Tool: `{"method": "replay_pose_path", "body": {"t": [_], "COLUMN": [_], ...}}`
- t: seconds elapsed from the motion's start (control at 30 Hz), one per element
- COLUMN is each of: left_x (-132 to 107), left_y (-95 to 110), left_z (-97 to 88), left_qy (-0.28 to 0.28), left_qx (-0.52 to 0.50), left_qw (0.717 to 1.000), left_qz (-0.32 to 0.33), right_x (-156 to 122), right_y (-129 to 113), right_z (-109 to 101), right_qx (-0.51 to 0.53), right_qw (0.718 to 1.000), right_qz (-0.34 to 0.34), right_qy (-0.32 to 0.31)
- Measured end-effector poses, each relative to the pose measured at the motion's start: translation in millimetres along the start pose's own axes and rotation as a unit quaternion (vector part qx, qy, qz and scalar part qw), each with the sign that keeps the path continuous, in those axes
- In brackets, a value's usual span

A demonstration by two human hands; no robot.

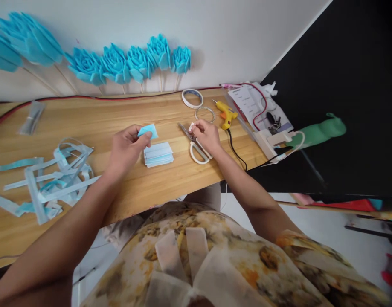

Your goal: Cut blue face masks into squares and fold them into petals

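Note:
My left hand (127,147) pinches a small blue piece of nonwoven fabric (148,131) between thumb and fingers, above the table. Just below it lies a stack of pale blue cut fabric pieces (158,154) with uneven edges. Over on the right, my right hand (207,134) has its fingertips closed on a small white scrap (191,126), whose kind I cannot make out. Beneath that hand rests a pair of scissors with white handles (196,158), partly covered by the fingers; whether they touch it I cannot tell.
Tangled blue fabric strips (59,175) spread over the table's left side. Blue fabric flowers (114,64) on sticks lean against the wall. A yellow glue gun (226,114), tape rolls (192,99), a power strip (266,145) and a cable (236,149) lie to the right.

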State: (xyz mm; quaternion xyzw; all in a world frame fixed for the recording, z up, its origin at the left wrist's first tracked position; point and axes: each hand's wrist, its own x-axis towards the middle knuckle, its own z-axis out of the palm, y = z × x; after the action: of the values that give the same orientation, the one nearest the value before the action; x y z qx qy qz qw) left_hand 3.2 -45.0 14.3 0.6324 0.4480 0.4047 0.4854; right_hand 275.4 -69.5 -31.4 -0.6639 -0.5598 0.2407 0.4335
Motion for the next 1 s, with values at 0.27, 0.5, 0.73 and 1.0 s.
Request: {"method": "replay_pose_path", "body": {"t": [0.27, 0.5, 0.73, 1.0], "left_x": [0, -1, 1, 0], "left_y": [12, 15, 18, 19], "left_z": [-1.7, -3.2, -4.9, -4.8], "left_qy": [-0.065, -0.122, -0.133, -0.13], "left_qx": [-0.039, -0.089, -0.119, -0.126], "left_qw": [0.995, 0.983, 0.978, 0.978], "left_qz": [-0.066, -0.109, -0.109, -0.101], "right_x": [-12, -12, -1, -1], "right_y": [-26, -79, -82, -70], "right_z": [-7, -1, 26, 34], "right_qx": [0.015, -0.062, -0.052, -0.062], "right_qw": [0.99, 0.93, 0.89, 0.887], "right_qz": [-0.115, -0.361, -0.45, -0.455], "right_qy": [0.075, -0.009, -0.051, -0.052]}}
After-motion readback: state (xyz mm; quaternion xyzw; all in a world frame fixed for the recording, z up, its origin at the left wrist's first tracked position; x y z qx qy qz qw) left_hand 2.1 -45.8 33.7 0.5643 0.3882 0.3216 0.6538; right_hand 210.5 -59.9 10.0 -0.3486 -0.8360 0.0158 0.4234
